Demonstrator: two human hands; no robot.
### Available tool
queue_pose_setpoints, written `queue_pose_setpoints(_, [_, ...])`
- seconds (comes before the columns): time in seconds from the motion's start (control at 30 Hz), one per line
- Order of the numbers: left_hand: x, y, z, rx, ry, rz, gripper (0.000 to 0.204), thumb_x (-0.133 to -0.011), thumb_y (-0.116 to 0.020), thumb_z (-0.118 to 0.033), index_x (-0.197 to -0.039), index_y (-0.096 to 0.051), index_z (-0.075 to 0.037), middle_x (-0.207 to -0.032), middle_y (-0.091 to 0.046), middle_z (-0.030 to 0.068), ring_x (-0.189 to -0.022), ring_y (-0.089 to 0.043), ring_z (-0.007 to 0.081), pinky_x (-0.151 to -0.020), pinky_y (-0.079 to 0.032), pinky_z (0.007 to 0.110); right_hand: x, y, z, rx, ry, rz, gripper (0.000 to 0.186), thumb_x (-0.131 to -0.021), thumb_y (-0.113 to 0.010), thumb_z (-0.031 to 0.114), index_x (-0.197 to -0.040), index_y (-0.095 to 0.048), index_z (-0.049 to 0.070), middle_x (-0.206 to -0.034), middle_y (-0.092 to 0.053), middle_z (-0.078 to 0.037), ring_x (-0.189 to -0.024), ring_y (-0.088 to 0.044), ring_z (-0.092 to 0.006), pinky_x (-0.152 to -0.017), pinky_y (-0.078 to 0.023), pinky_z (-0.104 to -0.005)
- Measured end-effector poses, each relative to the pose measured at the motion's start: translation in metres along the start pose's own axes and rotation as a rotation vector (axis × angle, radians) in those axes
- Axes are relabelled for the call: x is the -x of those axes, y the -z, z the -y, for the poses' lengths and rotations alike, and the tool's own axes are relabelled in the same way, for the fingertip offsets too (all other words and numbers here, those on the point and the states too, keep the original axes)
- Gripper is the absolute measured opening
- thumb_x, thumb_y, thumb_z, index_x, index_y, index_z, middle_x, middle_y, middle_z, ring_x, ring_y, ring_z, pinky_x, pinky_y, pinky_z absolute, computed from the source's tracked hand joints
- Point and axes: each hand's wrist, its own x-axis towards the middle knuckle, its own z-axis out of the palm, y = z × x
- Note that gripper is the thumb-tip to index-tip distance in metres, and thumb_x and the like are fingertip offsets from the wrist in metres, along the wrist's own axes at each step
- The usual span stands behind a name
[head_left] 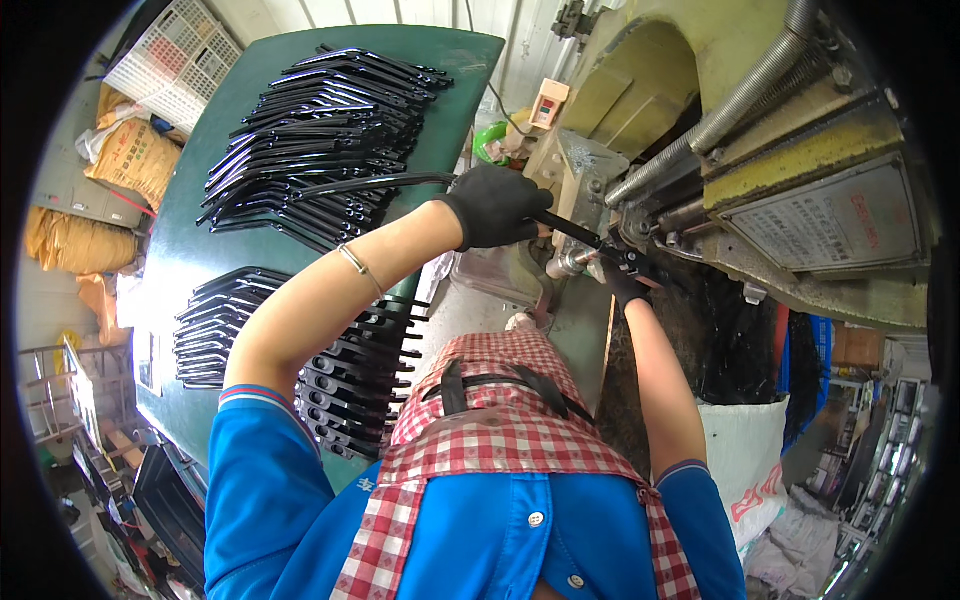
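My left hand (500,207), in a black glove, is closed around a long bent black metal tube (385,182). One end of the tube reaches left above the table; the other runs down to the right into the work area of a machine (640,215). There a dark fitting (628,258) shows at the tube's end. Just below this fitting is my right hand (625,285), also gloved in black, with its fingers closed against the end of the work. What exactly the right fingers grip is partly hidden.
Rows of bent black tubes (320,130) lie on a dark green table (455,60) at the left, with black brackets (345,400) nearer me. A large coil spring (740,100) slants over the machine at the right. A white sack (745,450) stands below it.
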Motion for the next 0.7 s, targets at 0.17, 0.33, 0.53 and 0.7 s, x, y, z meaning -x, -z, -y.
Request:
queue_pose_setpoints(0.17, [-0.001,0.0,-0.01,0.031,-0.14,-0.067,0.018,-0.087,-0.059,-0.027,-0.105,-0.06,-0.022,-0.085,-0.064,0.0075,-0.073,-0.065,0.0327,-0.06,-0.05,0.044,-0.015,-0.025,0.0,0.16,-0.069,-0.048,0.03,-0.085,-0.058,0.036,-0.092,-0.068,0.009,-0.095,-0.067,-0.019,-0.093,-0.065,-0.036,-0.08,-0.05,-0.0471])
queue_pose_setpoints(0.33, [0.028,0.026,-0.019,0.135,-0.102,-0.037,0.025,-0.088,-0.059,-0.022,-0.114,-0.058,-0.02,-0.081,-0.065,0.0108,-0.07,-0.064,0.0343,-0.061,-0.051,0.045,-0.019,-0.016,-0.011,0.266,-0.347,0.191,0.054,-0.089,-0.048,0.05,-0.126,-0.058,0.013,-0.132,-0.055,-0.018,-0.123,-0.053,-0.0324,-0.099,-0.043,-0.0467])
queue_pose_setpoints(0.53, [0.157,0.026,0.066,-0.026,0.277,0.242,0.02,-0.085,-0.061,-0.021,-0.105,-0.066,-0.019,-0.078,-0.064,0.0104,-0.072,-0.065,0.0324,-0.061,-0.048,0.044,-0.01,0.007,0.019,-0.013,-0.132,-0.086,0.031,-0.075,-0.07,0.037,-0.084,-0.071,0.007,-0.086,-0.068,-0.02,-0.085,-0.066,-0.0387,-0.07,-0.052,-0.0471])
queue_pose_setpoints(0.7, [0.246,-0.008,0.118,-0.107,0.635,0.379,0.018,-0.082,-0.059,-0.013,-0.096,-0.07,-0.017,-0.091,-0.067,0.0102,-0.086,-0.066,0.0315,-0.073,-0.051,0.042,-0.015,0.008,0.019,-0.102,-0.093,-0.111,0.025,-0.07,-0.078,0.023,-0.088,-0.067,0.008,-0.083,-0.068,-0.016,-0.081,-0.065,-0.0375,-0.07,-0.05,-0.0431])
